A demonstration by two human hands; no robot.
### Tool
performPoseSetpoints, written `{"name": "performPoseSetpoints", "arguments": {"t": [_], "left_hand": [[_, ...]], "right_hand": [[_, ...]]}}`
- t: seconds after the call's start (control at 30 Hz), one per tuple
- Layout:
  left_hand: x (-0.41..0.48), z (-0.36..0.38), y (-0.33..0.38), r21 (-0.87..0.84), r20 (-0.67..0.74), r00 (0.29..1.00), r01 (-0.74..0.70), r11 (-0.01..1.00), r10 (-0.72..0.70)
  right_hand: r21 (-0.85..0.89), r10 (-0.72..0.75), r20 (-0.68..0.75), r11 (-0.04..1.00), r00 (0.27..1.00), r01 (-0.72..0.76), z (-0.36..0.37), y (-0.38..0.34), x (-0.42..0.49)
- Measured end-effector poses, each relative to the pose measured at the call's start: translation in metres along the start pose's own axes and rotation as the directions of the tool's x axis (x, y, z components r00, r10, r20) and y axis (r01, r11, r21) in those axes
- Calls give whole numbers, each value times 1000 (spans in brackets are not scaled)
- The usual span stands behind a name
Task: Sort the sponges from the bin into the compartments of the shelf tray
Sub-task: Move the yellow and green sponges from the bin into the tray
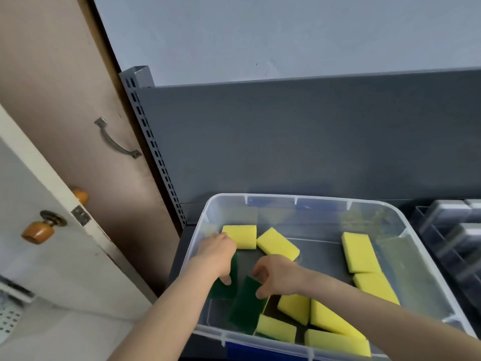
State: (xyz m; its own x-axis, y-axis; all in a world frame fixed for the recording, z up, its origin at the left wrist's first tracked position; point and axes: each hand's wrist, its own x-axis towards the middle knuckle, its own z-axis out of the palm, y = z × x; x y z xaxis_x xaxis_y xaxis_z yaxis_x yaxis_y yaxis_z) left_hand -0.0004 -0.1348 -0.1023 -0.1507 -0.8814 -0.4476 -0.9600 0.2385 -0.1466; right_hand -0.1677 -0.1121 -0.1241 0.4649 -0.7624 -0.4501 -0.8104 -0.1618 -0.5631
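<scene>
A clear plastic bin on the shelf holds several yellow sponges, some lying green side up. My left hand reaches into the bin's left side and grips a green-faced sponge, thumb on its top. My right hand is beside it, fingers curled, pinching the top edge of a second green-faced sponge. The grey compartment tray stands at the right edge, partly cut off.
A dark grey shelf back panel rises behind the bin. A slotted metal upright stands at the left. Beyond it are a brown cabinet door with a handle and a white door with a knob.
</scene>
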Motion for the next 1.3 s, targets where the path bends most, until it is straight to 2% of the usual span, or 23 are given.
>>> {"name": "performPoseSetpoints", "arguments": {"t": [0.17, 0.3, 0.47, 0.63, 0.9, 1.07, 1.3], "left_hand": [[-2, -5, 3, 31, -166, 986, -7, 1000, 12], [-5, -8, 3, -152, -315, 949, -35, 988, -15], [-9, -12, 7, -305, -439, 898, -149, 941, 0], [-12, -24, 19, -350, -549, 833, -303, 887, 68], [-14, -58, 53, -378, -579, 787, -488, 786, 210], [-20, -81, 86, -322, -618, 738, -553, 769, 272], [-37, -111, 154, -264, -686, 659, -620, 739, 309]], "right_hand": [[-30, 57, -116, 998, 992, -61, -23, 8, -3], [18, 100, -242, 995, 965, -99, -40, 15, -14], [54, 101, -444, 995, 891, -86, -59, 21, -42], [16, 74, -580, 997, 811, -80, -69, 23, -78], [28, 115, -701, 991, 704, -133, -73, 37, -137], [6, 124, -774, 982, 621, -189, -75, 51, -179], [-4, 93, -837, 984, 539, -176, -89, 82, -247]]}}
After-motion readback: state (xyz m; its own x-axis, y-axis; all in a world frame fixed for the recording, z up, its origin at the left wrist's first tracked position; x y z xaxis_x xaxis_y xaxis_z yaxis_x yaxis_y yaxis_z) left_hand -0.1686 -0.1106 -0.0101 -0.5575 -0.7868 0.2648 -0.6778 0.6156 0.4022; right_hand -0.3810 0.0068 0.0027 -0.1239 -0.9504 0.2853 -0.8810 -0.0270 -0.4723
